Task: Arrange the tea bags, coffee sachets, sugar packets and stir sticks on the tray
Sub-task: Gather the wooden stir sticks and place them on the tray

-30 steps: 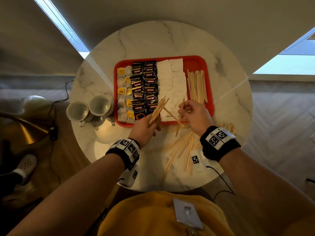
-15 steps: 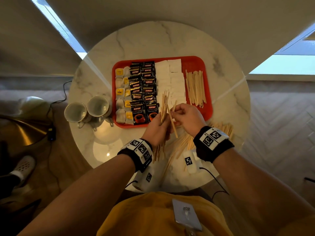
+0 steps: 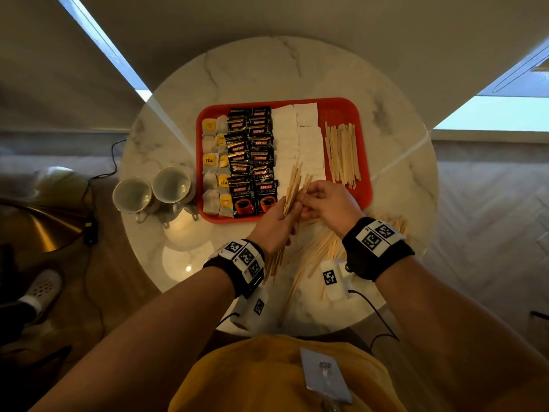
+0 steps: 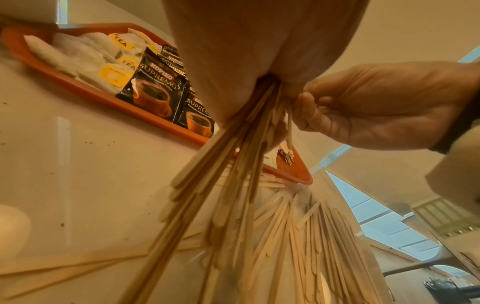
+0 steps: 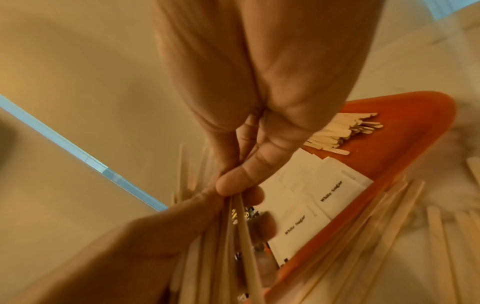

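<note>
A red tray on the round marble table holds tea bags at its left, black coffee sachets, white sugar packets and a row of wooden stir sticks at its right. My left hand grips a bundle of stir sticks upright over the tray's near edge; the bundle fans out below the palm in the left wrist view. My right hand pinches the same bundle beside the left. More loose stir sticks lie on the table under both wrists.
Two empty cups stand left of the tray, close to its edge. A cable runs off the table's left side toward a brass lamp shade. The marble table extends beyond the tray.
The bundle in my left hand has swung from slanted to nearly upright. My right hand brought a single stick from the table up to the bundle and now pinches it together with the left.
</note>
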A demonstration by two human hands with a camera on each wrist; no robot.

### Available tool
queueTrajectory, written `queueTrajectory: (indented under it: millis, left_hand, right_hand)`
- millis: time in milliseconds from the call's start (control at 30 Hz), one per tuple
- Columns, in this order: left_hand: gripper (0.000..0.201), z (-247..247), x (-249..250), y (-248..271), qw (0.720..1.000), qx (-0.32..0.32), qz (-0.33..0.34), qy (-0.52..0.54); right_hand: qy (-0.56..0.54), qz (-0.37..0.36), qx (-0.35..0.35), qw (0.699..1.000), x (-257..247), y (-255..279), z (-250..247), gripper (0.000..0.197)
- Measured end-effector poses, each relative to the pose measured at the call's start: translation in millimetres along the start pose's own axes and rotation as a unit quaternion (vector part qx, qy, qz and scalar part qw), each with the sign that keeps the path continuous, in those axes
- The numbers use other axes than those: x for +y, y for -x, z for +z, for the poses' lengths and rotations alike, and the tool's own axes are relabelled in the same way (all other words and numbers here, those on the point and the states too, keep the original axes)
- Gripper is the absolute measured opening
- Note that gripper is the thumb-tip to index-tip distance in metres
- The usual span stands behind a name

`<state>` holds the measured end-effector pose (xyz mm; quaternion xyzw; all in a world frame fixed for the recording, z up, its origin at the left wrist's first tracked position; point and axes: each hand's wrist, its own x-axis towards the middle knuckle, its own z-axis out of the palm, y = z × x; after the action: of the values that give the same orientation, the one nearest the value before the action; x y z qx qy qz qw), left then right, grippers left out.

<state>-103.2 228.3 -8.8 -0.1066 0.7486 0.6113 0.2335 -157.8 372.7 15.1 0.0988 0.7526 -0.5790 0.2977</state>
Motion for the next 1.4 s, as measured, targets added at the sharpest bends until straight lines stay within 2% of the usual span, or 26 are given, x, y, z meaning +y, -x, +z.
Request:
queueTrajectory:
  millis: [67, 133, 233, 367, 433, 533, 600, 633, 700, 767, 833, 900, 967, 1100, 1200, 1267, 1400]
  left_hand:
    - [0.021, -0.4, -0.3, -0.8, 1.000, -0.025, -0.005, -0.001]
    - [0.018, -0.3, 0.3, -0.9, 0.997, -0.054, -0.012, 0.045]
    - [0.015, -1.4, 3.7, 0.3, 0.996, -0.060, -0.018, 0.070]
    - [0.030, -4.4, 5.6, -0.4, 0.998, -0.054, -0.017, 0.006]
    - [0.035, -3.6, 6.1, -1.1, 0.998, -0.062, -0.011, -0.019]
    - [0.033, 1.4, 9.9, -1.5, 0.997, -0.071, -0.012, -0.029]
    - [0.030, 3.8, 13.1, -1.6, 0.997, -0.074, -0.012, -0.027]
    - [0.028, 4.9, 13.5, -1.8, 0.997, -0.077, -0.011, -0.028]
    - [0.025, 6.6, 12.0, -2.7, 0.996, -0.080, -0.009, -0.030]
    - [0.027, 6.7, 9.0, -3.1, 0.997, -0.074, -0.010, -0.021]
    - [0.031, 3.2, 7.8, -3.0, 0.999, -0.052, -0.004, 0.001]
    - [0.032, -3.6, 8.4, -4.6, 0.999, -0.014, 0.008, 0.029]
    - [0.033, -13.4, 11.4, -8.5, 0.998, 0.038, 0.023, 0.054]
    - [0.032, -27.6, 29.8, -16.0, 0.980, 0.117, 0.045, 0.157]
    - [0.028, -31.4, 41.0, -20.1, 0.968, 0.155, 0.057, 0.188]
    - [0.028, -31.6, 43.5, -21.5, 0.962, 0.166, 0.068, 0.207]
    - [0.027, -26.5, 44.9, -21.3, 0.958, 0.191, 0.083, 0.199]
  right_hand:
    - [-0.004, 0.005, -0.006, 1.000, -1.2, 0.5, -0.4, 0.005]
    - [-0.007, 0.002, -0.006, 1.000, -1.9, 0.1, -1.7, 0.007]
    - [0.010, -0.019, 0.008, 1.000, -7.2, 2.0, -4.2, 0.009]
    - [0.049, -0.047, 0.073, 0.995, -14.3, -2.9, -6.0, 0.039]
    - [0.059, -0.077, 0.101, 0.990, -17.8, -3.0, -3.3, 0.041]
    - [0.054, -0.145, 0.157, 0.975, -22.0, 5.7, 2.7, 0.043]
    - [0.048, -0.162, 0.188, 0.968, -24.5, 8.1, 4.4, 0.041]
    - [0.068, -0.155, 0.176, 0.970, -26.0, 7.6, 4.9, 0.037]
    - [0.121, -0.124, 0.110, 0.979, -29.3, 5.5, 5.6, 0.031]
    - [0.124, -0.101, 0.064, 0.985, -33.5, 5.2, 4.1, 0.030]
    - [0.098, -0.105, 0.058, 0.988, -34.1, 5.6, 1.3, 0.031]
    - [0.080, -0.119, 0.084, 0.986, -27.4, 4.3, -2.1, 0.037]
    - [0.103, -0.093, 0.079, 0.987, -15.2, 2.7, -1.9, 0.040]
    - [0.214, -0.025, -0.088, 0.973, 12.4, 15.0, 11.5, 0.038]
    - [0.290, -0.036, -0.158, 0.943, 25.7, 26.9, 24.1, 0.041]
    - [0.331, -0.059, -0.149, 0.930, 29.7, 28.8, 29.7, 0.034]
    - [0.315, -0.085, -0.087, 0.941, 25.2, 27.1, 32.3, 0.024]
